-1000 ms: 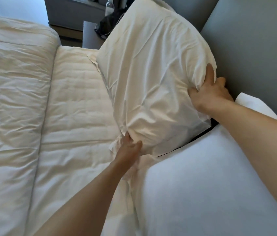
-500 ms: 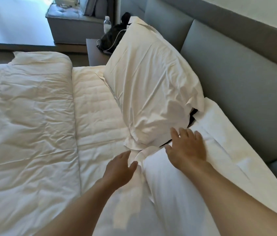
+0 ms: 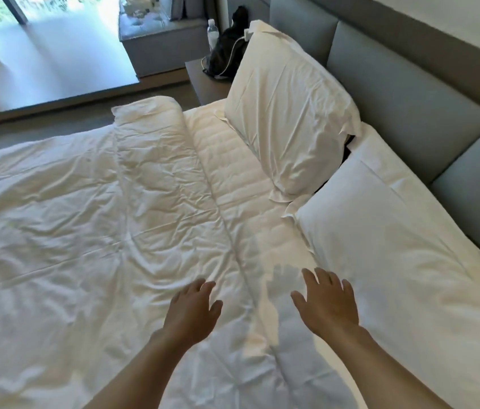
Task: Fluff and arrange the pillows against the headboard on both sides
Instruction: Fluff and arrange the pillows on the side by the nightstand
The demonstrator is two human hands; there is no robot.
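Two white pillows lie along the grey padded headboard (image 3: pixel 409 113). The far pillow (image 3: pixel 286 113) leans tilted against the headboard, creased. The near pillow (image 3: pixel 380 231) lies flatter beside it, its end touching the far one. My left hand (image 3: pixel 194 311) hovers open over the folded-back duvet, fingers spread. Also open, my right hand (image 3: pixel 325 302) is above the sheet just left of the near pillow's edge. Neither hand holds anything.
A white duvet (image 3: pixel 70 216) is folded back over the left of the bed, leaving a strip of quilted sheet (image 3: pixel 232 160). Beyond the far pillow a bedside table (image 3: pixel 203 84) carries a black bag (image 3: pixel 224 54) and a water bottle (image 3: pixel 212 33). A grey bench (image 3: pixel 159 39) stands by the window.
Both hands let go of the far pillow, which now rests against the headboard. They pulled back toward me, away from both pillows, and the view rose and widened.
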